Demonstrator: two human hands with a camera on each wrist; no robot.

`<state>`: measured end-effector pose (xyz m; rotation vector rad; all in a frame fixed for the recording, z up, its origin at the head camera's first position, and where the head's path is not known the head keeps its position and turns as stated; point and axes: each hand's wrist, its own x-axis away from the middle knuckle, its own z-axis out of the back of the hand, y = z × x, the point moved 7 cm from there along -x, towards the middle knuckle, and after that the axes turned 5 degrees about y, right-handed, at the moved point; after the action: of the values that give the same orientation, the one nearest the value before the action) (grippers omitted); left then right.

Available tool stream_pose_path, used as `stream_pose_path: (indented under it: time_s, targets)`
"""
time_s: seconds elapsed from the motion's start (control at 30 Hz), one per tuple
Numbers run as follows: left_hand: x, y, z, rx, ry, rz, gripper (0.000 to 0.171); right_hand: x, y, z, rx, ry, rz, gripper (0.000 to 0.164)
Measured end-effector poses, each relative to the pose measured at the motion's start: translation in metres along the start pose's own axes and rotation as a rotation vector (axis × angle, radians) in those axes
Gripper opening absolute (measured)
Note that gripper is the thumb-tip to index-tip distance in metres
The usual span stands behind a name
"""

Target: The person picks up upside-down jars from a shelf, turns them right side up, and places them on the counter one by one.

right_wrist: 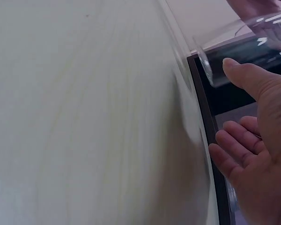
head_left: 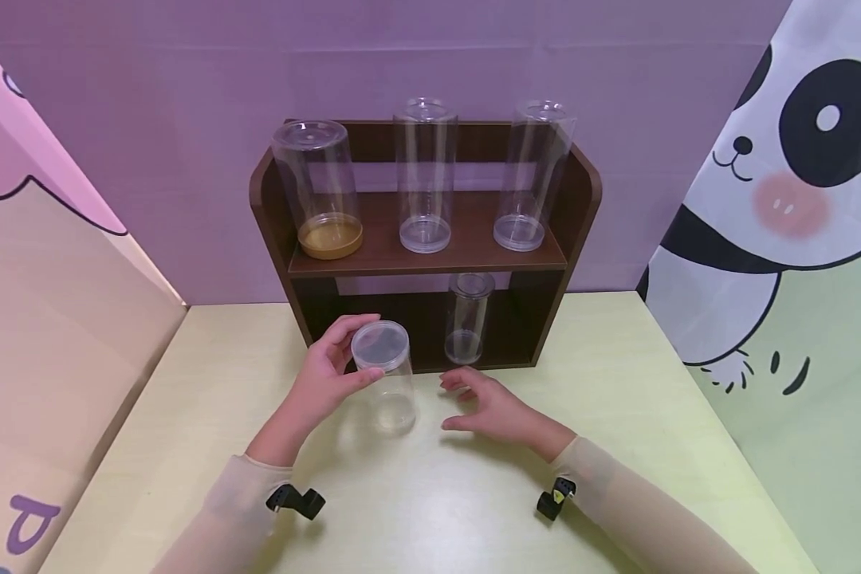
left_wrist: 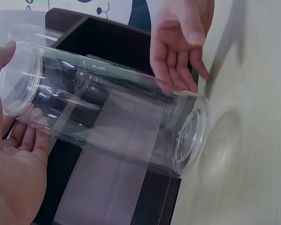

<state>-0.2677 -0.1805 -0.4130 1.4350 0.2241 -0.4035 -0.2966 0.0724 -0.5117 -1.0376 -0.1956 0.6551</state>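
My left hand [head_left: 330, 363] grips a clear plastic jar [head_left: 395, 399] near its lidded top, thumb in front and fingers behind. In the left wrist view the jar [left_wrist: 107, 112] shows a whitish translucent lid [left_wrist: 21, 79] by the fingers and a round ridged base at the far end. The jar is in front of the shelf's lower level, over the table. To its right is my right hand [head_left: 491, 406], fingers loosely bent, palm toward the jar and holding nothing. In the right wrist view the right hand [right_wrist: 262, 154] stands apart from the jar.
A dark brown two-level shelf [head_left: 430, 263] stands at the table's back. On its upper level are a jar with a gold base [head_left: 330, 237] and two tall clear jars [head_left: 426, 175]. A smaller clear jar [head_left: 466, 319] stands on the lower level. The table [head_left: 430, 510] is pale wood.
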Motion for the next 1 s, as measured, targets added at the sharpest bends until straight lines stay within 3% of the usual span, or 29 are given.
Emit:
stream_pose_path:
  time_s: [0.23,0.63,1.0]
  targets:
    - [0.009,-0.003,0.03,-0.054,0.057,-0.029,0.074,0.003,0.001,0.008,0.007,0.004,0.004,0.063]
    - [0.024,-0.002,0.071,-0.126,0.167,-0.003,0.074,0.008,-0.003,0.018,0.014,0.006,0.013,0.06]
    - [0.028,-0.003,0.094,-0.019,0.255,-0.053,0.072,0.008,-0.002,0.022,0.039,0.023,0.031,0.058]
